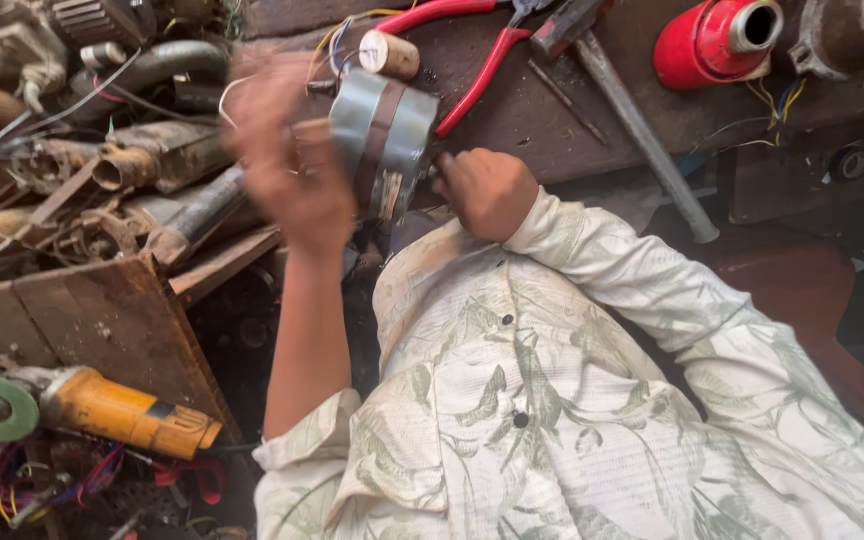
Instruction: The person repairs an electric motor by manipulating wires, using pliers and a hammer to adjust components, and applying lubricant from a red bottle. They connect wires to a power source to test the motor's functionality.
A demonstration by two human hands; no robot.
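Nearest the camera, the person's patterned white shirt [572, 400] fills the lower half of the view, one sleeve rolled up on the left arm and one long sleeve on the right. Beside the left elbow, at the near left corner of the clutter, lies one yellow angle grinder [102, 408] with a green disc, resting on its side on a heap of coloured wires, apparently just set aside within reach.

Further out, both hands meet at one small grey electric motor [384, 140] with a brown band round its casing, held up just off the near edge of the desk [512, 110]. The left hand [287, 150], blurred by motion, wraps open-fingered round the left side of the casing, seemingly to steady and turn it. The right hand [487, 190] is closed into a fist against the motor's right end; whether it pinches a small tool or part cannot be told, as the fingers hide it. Thin wires trail from the motor's far side.

Beyond the motor, on the dark desk, lie one pair of red-handled pliers [472, 50], one hammer [642, 130] with its long handle slanting toward the near edge, and one small cream cylinder [389, 54]. At the far right edge lies one red cylindrical housing [717, 42]. Rusty metal scrap [102, 170] is piled off to the left.
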